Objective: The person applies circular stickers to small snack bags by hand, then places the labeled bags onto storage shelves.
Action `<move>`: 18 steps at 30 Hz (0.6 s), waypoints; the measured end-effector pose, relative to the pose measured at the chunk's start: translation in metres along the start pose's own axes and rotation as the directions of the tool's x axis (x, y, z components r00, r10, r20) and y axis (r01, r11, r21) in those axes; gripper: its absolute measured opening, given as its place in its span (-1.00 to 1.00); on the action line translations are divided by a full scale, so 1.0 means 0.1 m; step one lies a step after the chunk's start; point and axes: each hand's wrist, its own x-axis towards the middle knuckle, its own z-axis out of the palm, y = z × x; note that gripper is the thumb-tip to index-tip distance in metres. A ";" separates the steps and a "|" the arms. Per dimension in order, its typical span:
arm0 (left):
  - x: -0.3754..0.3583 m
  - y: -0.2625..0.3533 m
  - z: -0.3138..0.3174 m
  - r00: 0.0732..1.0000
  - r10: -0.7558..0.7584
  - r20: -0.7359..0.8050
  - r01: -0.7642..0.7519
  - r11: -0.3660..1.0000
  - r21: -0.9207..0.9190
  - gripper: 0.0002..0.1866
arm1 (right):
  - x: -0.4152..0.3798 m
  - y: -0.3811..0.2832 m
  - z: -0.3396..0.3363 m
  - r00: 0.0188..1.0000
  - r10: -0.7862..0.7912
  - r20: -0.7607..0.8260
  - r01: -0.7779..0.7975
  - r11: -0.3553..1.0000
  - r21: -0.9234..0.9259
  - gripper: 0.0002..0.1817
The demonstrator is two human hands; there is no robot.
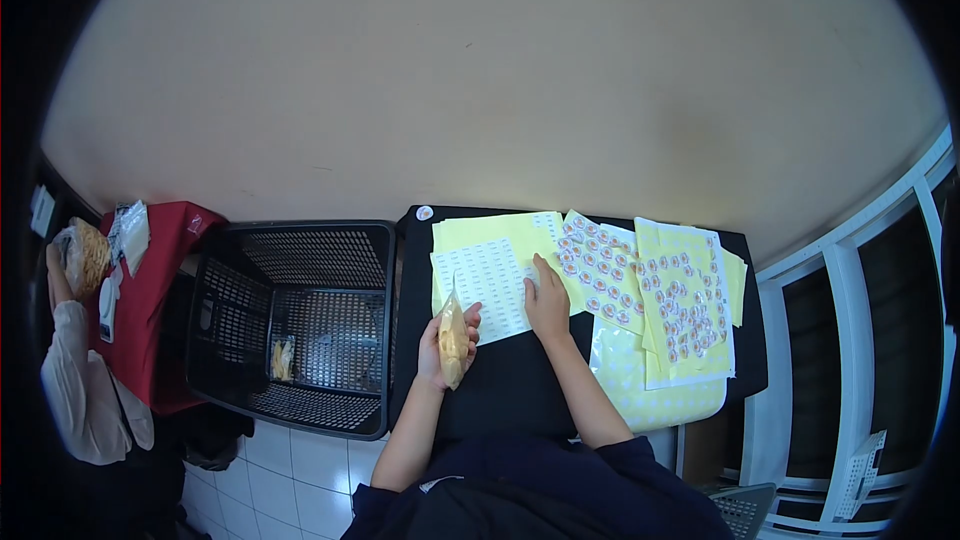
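My left hand (432, 352) is closed around a clear plastic pouch (454, 348) filled with something pale yellow, held upright above the front of the table. Just behind it lies a white sheet of small printed labels (487, 275) on yellow backing paper. At the right edge of that sheet is my right hand (546, 302), its fingers stretched forward and the thumb apart, with nothing visible in it. Sheets of round orange-and-white stickers (598, 265) lie to the right of this hand, and another sticker sheet (685, 310) overlaps them.
A black plastic crate (290, 335) stands left of the black-covered table (500, 390), with a few filled pouches (283, 360) at its bottom. Farther left, another person's hand (55, 265) touches a bag of snacks (88, 258) by a red-covered table (165, 280). White railings (850, 340) stand at right.
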 end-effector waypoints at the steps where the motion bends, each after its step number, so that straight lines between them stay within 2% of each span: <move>1: 0.01 0.00 0.00 1.000 0.000 -0.008 0.000 1.000 -0.002 -0.42 | 0.01 -0.01 -0.01 1.000 0.025 -0.003 -0.025 0.999 0.039 -0.58; 3: 0.01 0.00 -0.01 1.000 -0.001 -0.010 0.001 1.000 -0.001 -0.41 | 0.02 0.00 -0.02 0.999 0.052 -0.005 -0.051 0.996 0.078 -0.57; 5: 0.01 0.00 -0.02 1.000 -0.002 -0.012 0.002 1.000 0.002 -0.41 | 0.03 0.01 -0.01 0.997 -0.011 -0.077 0.017 0.998 0.067 -0.58; 15: 0.01 -0.01 -0.01 1.000 -0.005 0.009 0.005 1.000 -0.018 -0.40 | 0.05 0.04 -0.03 0.999 0.007 -0.046 -0.002 0.994 0.107 -0.61; 18: 0.01 -0.01 -0.01 1.000 -0.006 0.014 0.006 1.000 -0.015 -0.39 | 0.06 0.11 0.03 0.990 -0.078 -0.119 0.080 0.997 0.018 -0.61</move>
